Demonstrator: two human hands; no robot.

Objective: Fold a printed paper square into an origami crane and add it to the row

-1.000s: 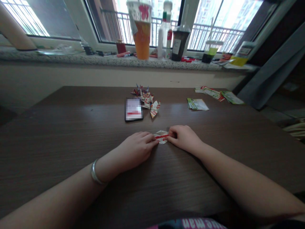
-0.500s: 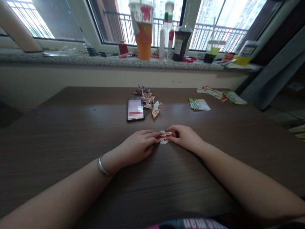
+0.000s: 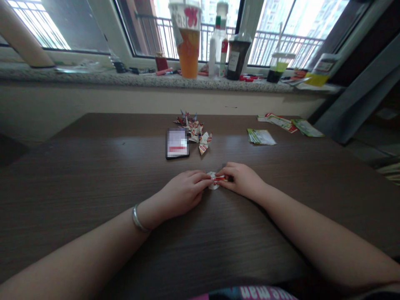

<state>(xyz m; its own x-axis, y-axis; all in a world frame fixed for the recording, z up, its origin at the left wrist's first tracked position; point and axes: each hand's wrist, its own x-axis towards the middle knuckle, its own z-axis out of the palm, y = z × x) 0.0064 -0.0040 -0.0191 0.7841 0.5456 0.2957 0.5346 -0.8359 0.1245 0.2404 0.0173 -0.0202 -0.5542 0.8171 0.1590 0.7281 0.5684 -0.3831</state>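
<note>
A small piece of white and red printed paper (image 3: pixel 213 186) lies on the brown table, partly folded, between my two hands. My left hand (image 3: pixel 184 192) closes its fingertips on the paper's left side. From the right, my right hand (image 3: pixel 240 177) pinches the opposite side between thumb and forefinger. The fingers cover both ends of the paper, so its full outline is hidden. Beyond the hands are a folded paper shape (image 3: pixel 205 143) with red stripes and a cluster of similar folded papers (image 3: pixel 194 128).
A phone (image 3: pixel 177 143) with a blurred screen lies beside the folded papers. Printed paper sheets (image 3: pixel 261 137) lie at the right, with more strips (image 3: pixel 278 121) behind. Along the windowsill (image 3: pixel 140 81) stand a tall orange drink cup (image 3: pixel 189 52), a dark cup (image 3: pixel 238 58) and bottles.
The fingers of both hands have shifted slightly on the paper. My left fingertips have drawn closer together, and my right hand has moved a little to the left.
</note>
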